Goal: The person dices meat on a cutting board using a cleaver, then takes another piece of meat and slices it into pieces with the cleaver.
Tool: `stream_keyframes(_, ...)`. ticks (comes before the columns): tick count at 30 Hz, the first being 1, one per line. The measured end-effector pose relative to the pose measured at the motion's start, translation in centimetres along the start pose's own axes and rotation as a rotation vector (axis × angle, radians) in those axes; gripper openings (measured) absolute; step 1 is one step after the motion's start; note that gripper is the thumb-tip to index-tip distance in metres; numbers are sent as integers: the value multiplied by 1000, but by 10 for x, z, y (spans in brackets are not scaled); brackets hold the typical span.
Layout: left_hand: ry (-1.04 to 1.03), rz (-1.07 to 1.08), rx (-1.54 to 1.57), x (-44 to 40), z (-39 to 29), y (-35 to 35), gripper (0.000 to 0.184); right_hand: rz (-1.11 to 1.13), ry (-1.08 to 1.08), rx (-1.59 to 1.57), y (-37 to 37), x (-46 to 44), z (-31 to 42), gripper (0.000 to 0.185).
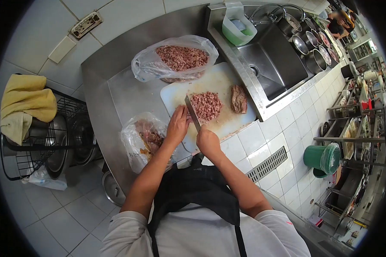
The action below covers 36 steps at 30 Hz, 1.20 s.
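Right grip [208, 140] holds a grey steel knife [192, 113], left grip [178, 125] indeterminable; pink diced meat [207, 106] lies mid-frame, brown oblong meat chunk [239, 99] apparently uncut.

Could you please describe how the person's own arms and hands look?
The left hand and right hand are bare, with no gloves. The forearms are uncovered too, below short, loose white sleeves. The right sleeve carries a small red marking. Any rings are too small to tell.
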<state>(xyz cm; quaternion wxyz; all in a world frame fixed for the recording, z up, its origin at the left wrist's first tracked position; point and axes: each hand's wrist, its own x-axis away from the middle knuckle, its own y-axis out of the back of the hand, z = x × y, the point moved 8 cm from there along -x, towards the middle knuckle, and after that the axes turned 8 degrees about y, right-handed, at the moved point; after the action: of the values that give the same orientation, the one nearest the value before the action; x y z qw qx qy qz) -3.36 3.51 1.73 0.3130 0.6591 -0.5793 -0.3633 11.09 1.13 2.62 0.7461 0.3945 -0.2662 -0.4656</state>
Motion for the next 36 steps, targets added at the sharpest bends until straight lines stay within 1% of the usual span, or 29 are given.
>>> stream_keyframes(4, -15, -21, -33, 1, 4, -9, 54, 41, -22, 14, -4, -4, 0, 11)
stream_keyframes(8, -66, -29, -84, -1, 9, -15, 53, -2, -2, -14, -21, -13, -8, 16)
stream_keyframes(10, -62, -23, -54, -1, 8, -15, 53, -9, -16, -22, -29, -22, -8, 18)
stream_keyframes(13, -46, -2, -43, 0, 11, -11, 51, -80, 39, -72, -22, -46, -4, 22)
stream_keyframes(16, -55, -30, -62, 3, 7, -14, 51, -28, -27, -96, -30, -59, -11, 24)
stream_keyframes(19, -56, -67, -92, 4, 9, -15, 54, -73, 7, -96, -29, -42, -15, 23)
stream_keyframes(23, -61, -93, -126, 6, 10, -19, 58, -4, -20, -116, -20, 0, -25, 22)
stream_keyframes(24, -45, -68, -109, 5, 11, -20, 57, 1, -11, -123, -18, 5, -29, 21)
stream_keyframes(26, -18, -15, -80, 6, 14, -21, 56, -8, 12, -125, -16, 6, -35, 21)
stream_keyframes(29, -27, -43, -50, 6, 6, -9, 60, -36, 38, -88, -7, 2, -33, 21)
stream_keyframes(34, 51, 21, 66, 5, 12, -6, 64, -71, 40, -41, 8, 0, -13, 21)
stream_keyframes(36, 54, 26, 77, 4, 12, -2, 66, -70, 36, -25, 18, 2, -3, 17)
